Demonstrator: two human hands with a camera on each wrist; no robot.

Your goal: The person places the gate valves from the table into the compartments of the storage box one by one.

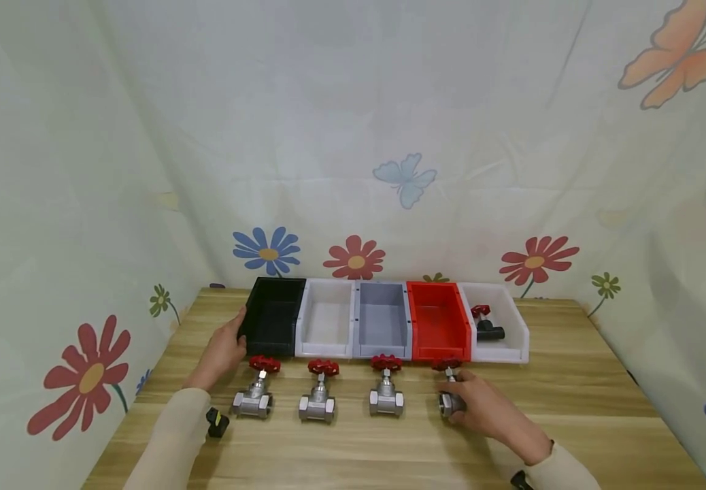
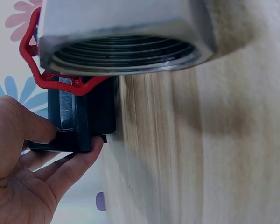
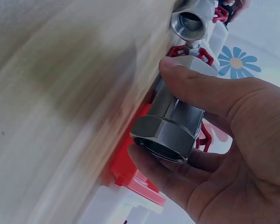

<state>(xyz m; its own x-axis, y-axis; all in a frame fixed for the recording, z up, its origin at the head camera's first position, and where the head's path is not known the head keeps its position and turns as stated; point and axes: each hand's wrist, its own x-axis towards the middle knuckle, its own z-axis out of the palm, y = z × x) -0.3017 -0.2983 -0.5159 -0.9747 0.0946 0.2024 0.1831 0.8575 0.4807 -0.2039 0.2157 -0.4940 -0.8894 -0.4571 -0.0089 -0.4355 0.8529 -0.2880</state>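
Observation:
At the left end of a bin row, my left hand [image 1: 223,352] holds the side wall of the black bin [image 1: 275,318]. The left wrist view shows the thumb on one side of that wall and the fingers on the other. My right hand [image 1: 485,407] grips the silver body of a gate valve [image 3: 170,112] with a red handwheel, at the right end of the valve row, in front of the red bin [image 1: 440,325]. Its thumb lies along the body and the fingers curl beneath. Three more such valves stand to the left: one [image 1: 252,403], another [image 1: 316,407], a third [image 1: 386,400].
Between the black and red bins sit a white bin [image 1: 327,323] and a grey bin [image 1: 382,325]. The rightmost white bin [image 1: 515,333] contains a dark fitting with a red handwheel [image 1: 489,331]. All stand on a wooden table [image 1: 579,401] before a patterned curtain [image 1: 304,136].

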